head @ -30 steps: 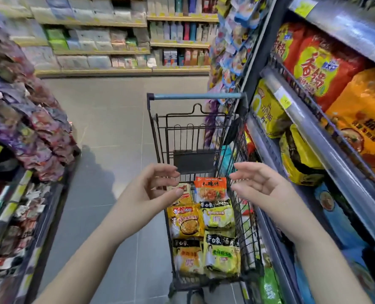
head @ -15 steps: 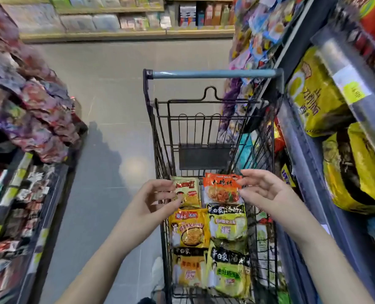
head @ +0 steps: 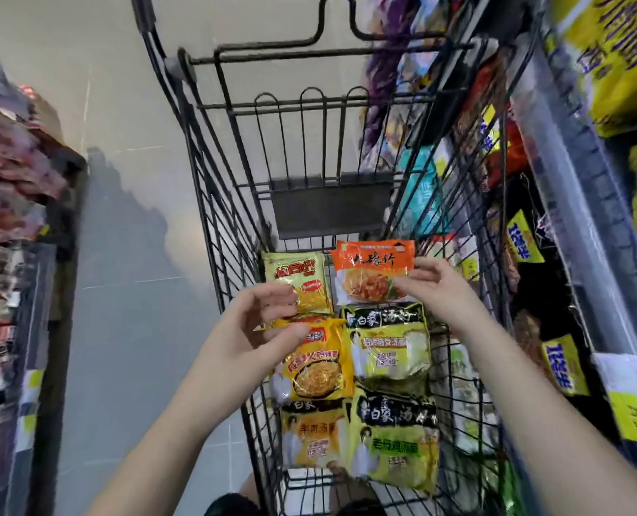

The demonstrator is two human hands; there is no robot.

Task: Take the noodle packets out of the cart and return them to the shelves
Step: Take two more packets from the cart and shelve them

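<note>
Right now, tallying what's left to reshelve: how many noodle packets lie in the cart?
6: yellow far-left packet, orange far-right packet, middle-left packet, middle-right packet, near-left packet, near-right packet. Others may hide underneath.

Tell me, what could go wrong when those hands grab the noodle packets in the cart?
The packets lie crowded edge to edge, so the right hand, reaching at the orange packet, might tug its neighbour along. The left hand hovers over the far yellow packet; lifting two at once could drop one. The cart stands close against the shelf, so a swinging arm might knock stock off.
</note>
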